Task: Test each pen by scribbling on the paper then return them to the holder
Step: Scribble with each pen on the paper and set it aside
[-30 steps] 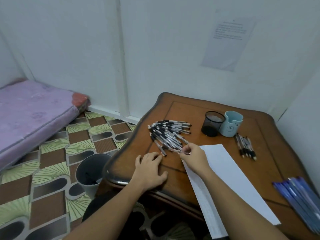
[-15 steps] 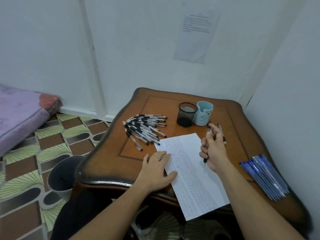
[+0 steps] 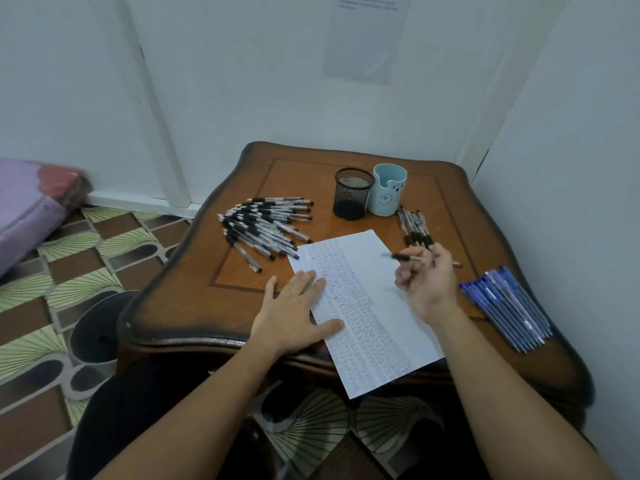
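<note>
The left hand [image 3: 298,313] lies flat with straight fingers on the left edge of the paper [image 3: 374,327] and presses it to the surface [image 3: 221,306]. The right hand [image 3: 427,282] has curled fingers and pinches one pen [image 3: 407,258]. The pen lies almost level, with its dark end pointing left over the upper right part of the paper. It is a little blurred, so I cannot tell if it touches the sheet.

The left part of the paper is covered with rows of scribbles and the right strip is bare. A big pile [image 3: 266,226] of black pens lies left of the paper. A small group [image 3: 414,226] lies near the cup [image 3: 388,190], and blue pens [image 3: 509,306] lie at the right edge. The mesh holder [image 3: 353,194] stands just beside the cup and looks empty.

I judge that the step in hand is the test of this one pen. The next move calls for turning the pen to a writing position, tip down on a bare place, while the left hand fixes the sheet. After the scribble the pen must go into the holder.
</note>
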Action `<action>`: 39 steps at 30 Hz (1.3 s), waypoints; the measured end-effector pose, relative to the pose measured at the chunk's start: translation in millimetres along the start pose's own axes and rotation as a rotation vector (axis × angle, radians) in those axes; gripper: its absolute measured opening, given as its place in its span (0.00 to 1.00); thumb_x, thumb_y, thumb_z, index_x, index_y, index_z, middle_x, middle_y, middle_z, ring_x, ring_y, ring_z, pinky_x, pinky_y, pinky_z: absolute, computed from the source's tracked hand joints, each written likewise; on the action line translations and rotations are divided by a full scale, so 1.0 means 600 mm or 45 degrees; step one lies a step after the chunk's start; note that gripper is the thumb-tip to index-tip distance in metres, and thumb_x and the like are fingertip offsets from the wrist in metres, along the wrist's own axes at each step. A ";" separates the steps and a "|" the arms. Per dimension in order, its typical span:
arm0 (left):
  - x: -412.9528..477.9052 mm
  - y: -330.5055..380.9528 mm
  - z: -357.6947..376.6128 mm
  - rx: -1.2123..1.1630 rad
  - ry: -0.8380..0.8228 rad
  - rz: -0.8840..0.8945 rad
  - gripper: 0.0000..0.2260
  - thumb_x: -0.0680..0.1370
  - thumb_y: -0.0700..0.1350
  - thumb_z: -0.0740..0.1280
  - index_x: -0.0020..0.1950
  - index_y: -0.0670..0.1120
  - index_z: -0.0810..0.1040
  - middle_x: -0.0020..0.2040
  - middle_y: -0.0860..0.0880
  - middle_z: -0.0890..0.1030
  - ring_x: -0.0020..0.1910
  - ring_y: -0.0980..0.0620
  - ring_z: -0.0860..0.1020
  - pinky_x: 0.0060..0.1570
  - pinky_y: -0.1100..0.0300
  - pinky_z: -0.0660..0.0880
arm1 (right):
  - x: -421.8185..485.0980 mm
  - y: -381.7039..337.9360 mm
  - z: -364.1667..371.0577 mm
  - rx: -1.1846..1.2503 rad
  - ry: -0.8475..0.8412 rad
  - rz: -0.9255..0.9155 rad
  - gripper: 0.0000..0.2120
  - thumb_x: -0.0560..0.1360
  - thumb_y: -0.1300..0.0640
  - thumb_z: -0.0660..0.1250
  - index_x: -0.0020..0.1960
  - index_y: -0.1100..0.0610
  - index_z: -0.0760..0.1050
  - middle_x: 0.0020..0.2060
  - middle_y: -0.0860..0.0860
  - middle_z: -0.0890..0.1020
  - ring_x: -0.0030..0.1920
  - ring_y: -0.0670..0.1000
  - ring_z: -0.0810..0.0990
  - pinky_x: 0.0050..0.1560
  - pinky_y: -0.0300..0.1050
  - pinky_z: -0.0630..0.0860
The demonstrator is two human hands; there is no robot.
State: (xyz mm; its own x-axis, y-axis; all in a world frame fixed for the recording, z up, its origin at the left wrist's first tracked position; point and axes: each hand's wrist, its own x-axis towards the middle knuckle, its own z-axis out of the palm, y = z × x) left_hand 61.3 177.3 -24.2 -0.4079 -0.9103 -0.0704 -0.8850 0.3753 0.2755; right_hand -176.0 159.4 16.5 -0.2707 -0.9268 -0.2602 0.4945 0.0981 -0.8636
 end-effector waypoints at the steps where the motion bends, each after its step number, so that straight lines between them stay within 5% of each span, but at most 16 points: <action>1: 0.001 0.000 0.001 0.004 0.003 -0.001 0.47 0.65 0.78 0.41 0.79 0.55 0.50 0.80 0.55 0.47 0.78 0.57 0.43 0.73 0.41 0.34 | 0.002 0.004 -0.005 -0.076 0.006 0.000 0.30 0.85 0.43 0.47 0.43 0.61 0.77 0.25 0.54 0.74 0.29 0.51 0.71 0.33 0.42 0.66; 5: 0.003 -0.002 0.002 0.008 0.011 -0.001 0.47 0.65 0.78 0.42 0.79 0.56 0.51 0.80 0.55 0.47 0.77 0.57 0.43 0.72 0.41 0.34 | 0.001 0.018 -0.016 -0.361 -0.107 -0.098 0.19 0.80 0.45 0.62 0.51 0.61 0.79 0.42 0.58 0.85 0.38 0.50 0.81 0.35 0.41 0.73; 9: 0.004 0.000 0.001 0.006 0.024 0.000 0.47 0.65 0.78 0.42 0.79 0.56 0.52 0.80 0.55 0.48 0.77 0.57 0.44 0.72 0.42 0.34 | 0.006 0.033 -0.022 -0.445 -0.201 -0.207 0.12 0.71 0.55 0.73 0.39 0.57 0.70 0.27 0.50 0.75 0.29 0.48 0.68 0.32 0.41 0.66; 15: 0.005 0.002 0.001 -0.002 0.039 -0.011 0.47 0.64 0.78 0.42 0.79 0.57 0.52 0.79 0.55 0.49 0.77 0.57 0.45 0.72 0.43 0.34 | 0.015 0.056 -0.030 -0.559 -0.320 -0.207 0.10 0.73 0.59 0.73 0.40 0.61 0.73 0.32 0.55 0.80 0.36 0.50 0.79 0.43 0.44 0.79; 20: 0.005 0.000 0.005 -0.016 0.071 -0.014 0.46 0.64 0.78 0.43 0.78 0.57 0.54 0.79 0.56 0.50 0.77 0.57 0.46 0.73 0.42 0.36 | 0.019 0.070 -0.032 -0.691 -0.199 -0.320 0.22 0.74 0.67 0.72 0.27 0.53 0.67 0.24 0.53 0.70 0.27 0.48 0.74 0.34 0.43 0.75; 24: 0.006 -0.001 0.008 -0.030 0.107 -0.003 0.45 0.64 0.77 0.45 0.77 0.57 0.56 0.79 0.56 0.53 0.77 0.56 0.48 0.73 0.42 0.37 | 0.017 0.074 -0.029 -0.799 -0.192 -0.407 0.23 0.71 0.70 0.69 0.27 0.54 0.62 0.24 0.49 0.62 0.25 0.46 0.64 0.32 0.42 0.68; 39: 0.009 -0.002 0.012 -0.049 0.140 -0.001 0.44 0.65 0.77 0.46 0.77 0.57 0.58 0.78 0.56 0.54 0.76 0.57 0.50 0.73 0.42 0.37 | 0.006 0.074 -0.027 -0.834 -0.259 -0.384 0.25 0.71 0.71 0.68 0.26 0.51 0.61 0.24 0.48 0.61 0.26 0.46 0.63 0.32 0.42 0.67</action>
State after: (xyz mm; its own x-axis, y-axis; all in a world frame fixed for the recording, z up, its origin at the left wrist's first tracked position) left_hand 58.7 173.4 -31.9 -0.3781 -0.9251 0.0347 -0.8751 0.3694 0.3126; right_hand -168.5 166.5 -29.9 -0.1270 -0.9902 0.0585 -0.1873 -0.0340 -0.9817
